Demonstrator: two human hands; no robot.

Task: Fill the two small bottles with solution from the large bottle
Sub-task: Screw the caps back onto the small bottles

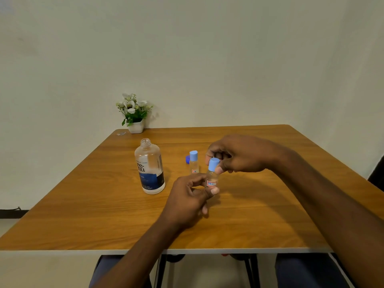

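Left hand (187,202) gripped small bottle (211,180), right hand (236,156) pinched its cap (214,164) — a twisting step; large bottle (149,167), nine o'clock, probably next.

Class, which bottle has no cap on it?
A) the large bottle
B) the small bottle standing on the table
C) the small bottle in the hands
A: the large bottle has a bare, open neck, while the standing bottle and the held bottle are both capped.

A wooden table (104,215) stands against a plain pale wall (207,59), with a potted plant (134,113) at its far edge.
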